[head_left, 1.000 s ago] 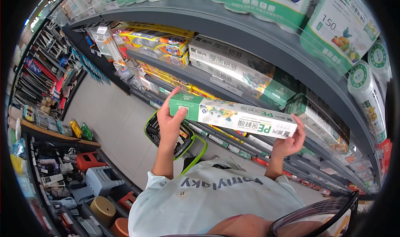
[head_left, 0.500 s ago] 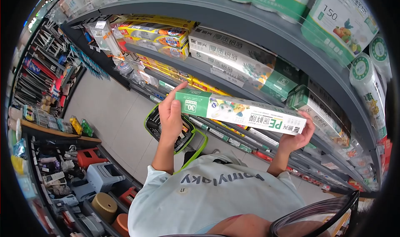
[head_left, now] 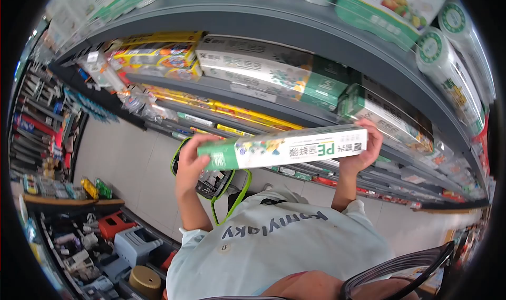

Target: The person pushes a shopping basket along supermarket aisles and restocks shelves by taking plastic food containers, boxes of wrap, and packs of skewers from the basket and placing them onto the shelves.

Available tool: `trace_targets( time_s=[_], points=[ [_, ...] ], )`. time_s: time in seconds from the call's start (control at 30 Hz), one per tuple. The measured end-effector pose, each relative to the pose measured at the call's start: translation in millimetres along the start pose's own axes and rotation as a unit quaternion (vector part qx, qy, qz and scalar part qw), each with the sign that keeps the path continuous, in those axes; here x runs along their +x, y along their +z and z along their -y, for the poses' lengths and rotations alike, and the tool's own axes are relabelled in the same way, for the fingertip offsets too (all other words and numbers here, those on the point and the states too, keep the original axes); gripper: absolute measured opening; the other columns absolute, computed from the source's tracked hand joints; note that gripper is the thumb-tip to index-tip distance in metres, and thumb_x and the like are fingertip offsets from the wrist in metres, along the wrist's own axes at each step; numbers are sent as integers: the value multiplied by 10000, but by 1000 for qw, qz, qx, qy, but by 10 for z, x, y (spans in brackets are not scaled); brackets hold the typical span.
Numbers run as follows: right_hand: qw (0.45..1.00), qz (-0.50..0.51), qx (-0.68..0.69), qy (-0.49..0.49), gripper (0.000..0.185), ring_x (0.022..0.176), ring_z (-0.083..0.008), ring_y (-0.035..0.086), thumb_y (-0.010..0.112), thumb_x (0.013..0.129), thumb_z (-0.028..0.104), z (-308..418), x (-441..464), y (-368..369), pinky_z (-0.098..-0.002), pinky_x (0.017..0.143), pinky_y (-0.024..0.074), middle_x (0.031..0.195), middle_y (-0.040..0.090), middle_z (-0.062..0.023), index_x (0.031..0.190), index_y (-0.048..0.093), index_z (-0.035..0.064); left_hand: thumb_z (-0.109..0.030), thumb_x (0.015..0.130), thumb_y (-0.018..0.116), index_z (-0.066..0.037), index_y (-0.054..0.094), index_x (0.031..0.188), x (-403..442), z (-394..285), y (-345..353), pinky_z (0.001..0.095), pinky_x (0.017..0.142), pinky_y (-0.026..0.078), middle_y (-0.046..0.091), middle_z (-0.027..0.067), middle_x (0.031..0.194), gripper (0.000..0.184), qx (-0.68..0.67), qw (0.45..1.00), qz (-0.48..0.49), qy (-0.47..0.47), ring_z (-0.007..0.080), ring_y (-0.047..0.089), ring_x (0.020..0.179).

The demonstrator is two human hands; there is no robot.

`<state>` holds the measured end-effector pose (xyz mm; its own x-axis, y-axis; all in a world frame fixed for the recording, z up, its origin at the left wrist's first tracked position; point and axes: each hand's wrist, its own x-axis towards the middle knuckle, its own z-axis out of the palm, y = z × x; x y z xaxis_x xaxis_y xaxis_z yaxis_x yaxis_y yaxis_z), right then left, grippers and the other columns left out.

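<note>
Head view: from where I stand, the change is in the tilt of the long box (head_left: 311,148). Half a second ago its green end sat higher than its white end; now the green end has dipped and the white end has come up. The shelves have also slid leftward across the picture, so the wearer's head seems to have turned. What that means, as I judge it, is that the box is being swung about in the air, with neither end let go.

The left hand (head_left: 192,162) is closed round the green end, thumb on the printed front. The right hand (head_left: 363,151) is curled about the white end, fingers over its top corner; where that thumb sits I can't tell.

The box is held out in front of the shirt (head_left: 284,236), off the shelf (head_left: 295,25), its printed side facing the wearer but blurred. Beyond it stand silver-and-green boxes (head_left: 253,63) and yellow boxes (head_left: 155,57). The basket (head_left: 173,163), green-rimmed, shows below, partly hidden behind the left hand.
</note>
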<state>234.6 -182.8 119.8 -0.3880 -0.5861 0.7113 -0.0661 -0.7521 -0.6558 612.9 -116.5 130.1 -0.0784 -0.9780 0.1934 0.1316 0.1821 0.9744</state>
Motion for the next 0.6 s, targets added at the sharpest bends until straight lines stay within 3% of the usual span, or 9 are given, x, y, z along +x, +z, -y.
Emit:
trace_targets(
  time_s=[0.1,0.27,0.3,0.33,0.4,0.43,0.5,0.57,0.6],
  points=[
    [999,22,9,27,765,980,-219,564,531,861,719,57,-10,27,-352,882,448,1079,587,-189,1067,517,-17,-268,748,827,18,540,1255,-126,156,24,317,947,441,634,95,1141,649,-41,981,155,-108,181,590,1070],
    [991,99,55,69,690,1039,-247,588,555,874,671,235,-60,262,-367,900,474,1120,599,-222,1044,506,4,-205,692,870,8,489,1343,-35,288,519,336,943,466,643,115,1171,784,151,903,369,-159,189,605,1060],
    [981,145,93,91,684,1087,-260,590,615,857,626,301,-116,335,-378,916,493,1176,585,-227,1104,505,-2,-216,667,886,3,503,1331,-11,315,678,337,944,466,638,110,1177,798,151,902,375,-151,195,604,1065],
    [957,196,183,112,640,1159,-291,577,769,829,379,391,-148,437,-397,951,508,1256,537,-227,1227,483,-33,-226,641,902,-2,516,1319,-12,339,829,338,945,467,633,106,1184,812,149,901,381,-145,201,603,1071],
    [913,348,108,184,809,1193,-271,569,820,788,242,504,-269,448,-380,971,496,1373,490,-200,1426,386,-4,-234,604,929,-15,559,1261,-31,405,1023,342,935,472,633,90,1156,786,101,927,353,-83,210,600,1069],
    [872,479,4,102,903,1249,-298,531,834,756,262,545,-173,419,-377,1014,454,1385,483,-179,1463,342,-9,-234,604,929,-15,559,1261,-43,439,999,342,935,472,633,90,1156,786,103,925,355,-82,210,600,1069],
    [816,569,19,96,919,1272,-331,494,834,736,291,552,-111,470,-382,1035,414,1375,492,-161,1464,351,5,-235,609,932,-28,577,1233,-29,472,938,350,933,477,634,70,1137,748,98,966,230,-71,202,600,1063],
    [817,569,-16,91,905,1239,-327,505,823,745,295,601,-114,410,-389,1031,408,1364,495,-157,1468,354,18,-248,635,923,0,578,1213,-20,403,969,350,931,487,629,81,1151,717,70,983,160,-59,200,605,1067],
    [815,571,-49,84,892,1207,-323,517,812,754,300,617,-114,373,-396,1028,402,1352,498,-154,1471,356,32,-169,670,890,17,592,1183,-5,362,1004,330,916,491,644,86,1129,622,-8,995,80,-55,193,618,1036]
  ],
)
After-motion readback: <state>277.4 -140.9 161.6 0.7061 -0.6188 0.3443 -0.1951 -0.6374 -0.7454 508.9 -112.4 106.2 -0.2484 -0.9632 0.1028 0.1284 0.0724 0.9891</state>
